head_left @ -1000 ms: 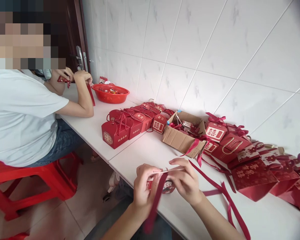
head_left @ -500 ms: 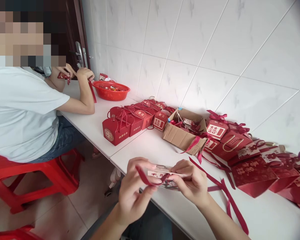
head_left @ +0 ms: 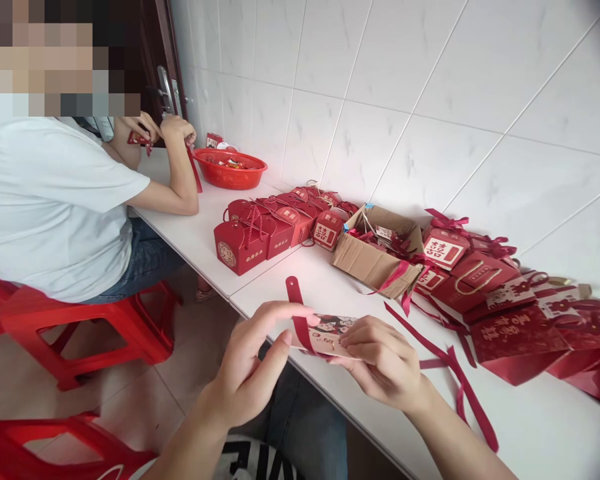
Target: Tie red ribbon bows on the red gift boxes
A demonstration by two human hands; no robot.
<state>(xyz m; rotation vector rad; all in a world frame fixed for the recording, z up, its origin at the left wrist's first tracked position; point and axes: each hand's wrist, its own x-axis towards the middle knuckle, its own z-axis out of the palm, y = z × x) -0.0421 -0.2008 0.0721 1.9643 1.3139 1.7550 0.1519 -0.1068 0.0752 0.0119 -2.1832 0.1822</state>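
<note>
My right hand (head_left: 380, 359) pinches one end of a flat, white-and-red printed paper piece (head_left: 329, 342) with a picture on it, above the table's near edge. A dark red strap (head_left: 300, 320) crosses the piece's left end. The strap's rounded tip has a small hole and points up and away. My left hand (head_left: 253, 370) is at that left end, thumb and forefinger apart on either side of the strap. The forefinger overlaps the strap in view; whether it touches cannot be made out. A loose red ribbon (head_left: 460, 380) lies on the table to the right.
Red gift boxes (head_left: 250, 243) stand in rows by the wall. Beside them are a cardboard box (head_left: 365, 268) of tags and ribbons and several red gift bags (head_left: 515, 343). A red basin (head_left: 230, 175) sits farther back. At left, a person (head_left: 60, 207) sits on a red stool (head_left: 90, 327).
My left hand has let go of the strap and opened. The paper piece has turned, its picture now showing, and the strap's end now stands up. The view has shifted slightly.
</note>
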